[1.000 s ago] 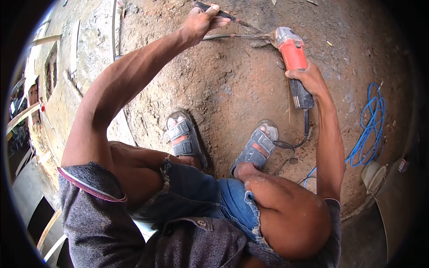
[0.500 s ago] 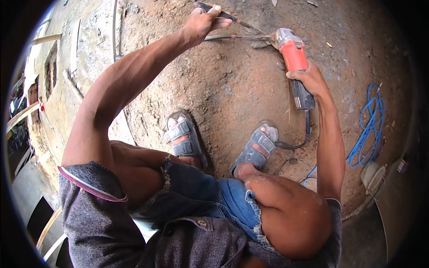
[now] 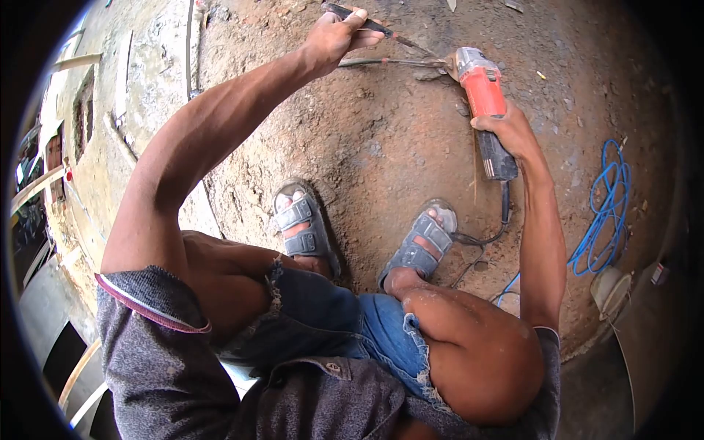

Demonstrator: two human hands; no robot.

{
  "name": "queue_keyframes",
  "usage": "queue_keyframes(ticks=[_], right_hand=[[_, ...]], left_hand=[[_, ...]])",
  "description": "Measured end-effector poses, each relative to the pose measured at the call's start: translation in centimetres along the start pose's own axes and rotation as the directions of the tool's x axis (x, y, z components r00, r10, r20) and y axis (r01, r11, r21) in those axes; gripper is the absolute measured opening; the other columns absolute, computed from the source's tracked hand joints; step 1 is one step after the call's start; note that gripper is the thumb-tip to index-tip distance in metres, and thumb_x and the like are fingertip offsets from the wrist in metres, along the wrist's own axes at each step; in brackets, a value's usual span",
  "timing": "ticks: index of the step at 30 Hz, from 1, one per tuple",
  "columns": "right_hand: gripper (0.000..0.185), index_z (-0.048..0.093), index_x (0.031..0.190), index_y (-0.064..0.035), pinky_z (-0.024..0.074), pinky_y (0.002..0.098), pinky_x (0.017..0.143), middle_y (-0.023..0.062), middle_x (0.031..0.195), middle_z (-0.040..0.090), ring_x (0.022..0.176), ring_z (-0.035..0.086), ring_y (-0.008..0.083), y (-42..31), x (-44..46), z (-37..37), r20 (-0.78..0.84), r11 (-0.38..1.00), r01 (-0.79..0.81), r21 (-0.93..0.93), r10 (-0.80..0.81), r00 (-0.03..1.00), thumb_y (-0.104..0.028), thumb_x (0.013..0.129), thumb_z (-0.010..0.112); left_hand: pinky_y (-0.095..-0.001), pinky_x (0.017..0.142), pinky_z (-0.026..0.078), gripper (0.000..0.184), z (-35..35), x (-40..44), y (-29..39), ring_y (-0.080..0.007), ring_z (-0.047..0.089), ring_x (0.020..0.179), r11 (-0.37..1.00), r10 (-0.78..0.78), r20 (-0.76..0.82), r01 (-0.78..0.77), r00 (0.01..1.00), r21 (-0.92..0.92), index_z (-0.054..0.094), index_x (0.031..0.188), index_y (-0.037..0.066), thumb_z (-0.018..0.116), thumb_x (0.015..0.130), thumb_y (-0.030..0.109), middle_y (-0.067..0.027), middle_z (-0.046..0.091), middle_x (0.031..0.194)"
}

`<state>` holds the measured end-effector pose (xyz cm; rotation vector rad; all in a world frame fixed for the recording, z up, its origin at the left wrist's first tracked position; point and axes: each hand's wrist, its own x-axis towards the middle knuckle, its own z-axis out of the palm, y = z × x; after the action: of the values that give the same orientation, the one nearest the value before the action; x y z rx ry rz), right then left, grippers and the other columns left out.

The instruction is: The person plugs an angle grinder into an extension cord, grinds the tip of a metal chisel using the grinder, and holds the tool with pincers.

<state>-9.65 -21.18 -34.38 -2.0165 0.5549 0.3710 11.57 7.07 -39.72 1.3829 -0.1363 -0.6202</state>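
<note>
My left hand (image 3: 330, 37) is closed around the black grip of a long two-armed tool (image 3: 412, 47), at the top of the view. Its second arm lies lower, close to the ground, and both arms run together at the grinder's head. I cannot make out the tool's exact kind. My right hand (image 3: 511, 133) wraps round the body of a red angle grinder (image 3: 485, 94) with a silver head and a black rear end. The grinder's head meets the tool where the arms join; its disc is mostly hidden.
The grinder's black cord (image 3: 504, 202) drops past my right sandal (image 3: 422, 242). Coiled blue cable (image 3: 610, 209) lies on the dirt floor (image 3: 367, 169) at the right, beside a pale round object (image 3: 612, 290). Strips of wood (image 3: 121, 77) lie at the left.
Almost nothing differs. The grinder and the two-armed tool have shifted very slightly to the right; both hands keep their grip.
</note>
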Motion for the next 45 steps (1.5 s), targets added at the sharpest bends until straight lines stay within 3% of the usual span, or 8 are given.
queue_keyframes(ticks=[24,42,45], right_hand=[[0.048,0.063,0.106,-0.0011,0.0493,0.0322,0.070,0.0054,0.088,0.065,0.075,0.060,0.0159,0.0,-0.1,0.0,0.002,1.000,0.021,-0.004,-0.021,1.000,-0.025,0.067,0.079],[0.049,0.063,0.106,-0.0003,0.0489,0.0323,0.072,0.0062,0.088,0.065,0.076,0.060,0.0167,0.3,0.3,-0.2,0.010,1.000,0.012,-0.019,-0.011,1.000,-0.024,0.066,0.078],[0.049,0.063,0.107,-0.0001,0.0490,0.0323,0.073,0.0066,0.090,0.065,0.077,0.060,0.0168,0.1,0.1,0.0,0.015,0.999,0.024,-0.023,-0.024,1.000,-0.024,0.067,0.078]], left_hand=[[-0.0293,0.070,0.060,0.030,0.0,0.0,0.1,-0.0214,0.071,0.079,1.000,0.000,0.022,0.000,1.000,-0.002,0.064,0.099,-0.004,0.052,0.103,0.023,-0.0175,0.072,0.095],[-0.0306,0.070,0.061,0.027,0.3,-0.2,0.1,-0.0220,0.071,0.078,0.999,-0.035,-0.054,0.033,0.998,-0.035,0.063,0.101,-0.004,0.054,0.102,0.021,-0.0170,0.071,0.095],[-0.0310,0.070,0.061,0.026,0.0,0.0,0.0,-0.0220,0.071,0.079,1.000,0.003,-0.003,-0.003,1.000,-0.022,0.063,0.102,-0.004,0.054,0.102,0.020,-0.0167,0.071,0.095]])
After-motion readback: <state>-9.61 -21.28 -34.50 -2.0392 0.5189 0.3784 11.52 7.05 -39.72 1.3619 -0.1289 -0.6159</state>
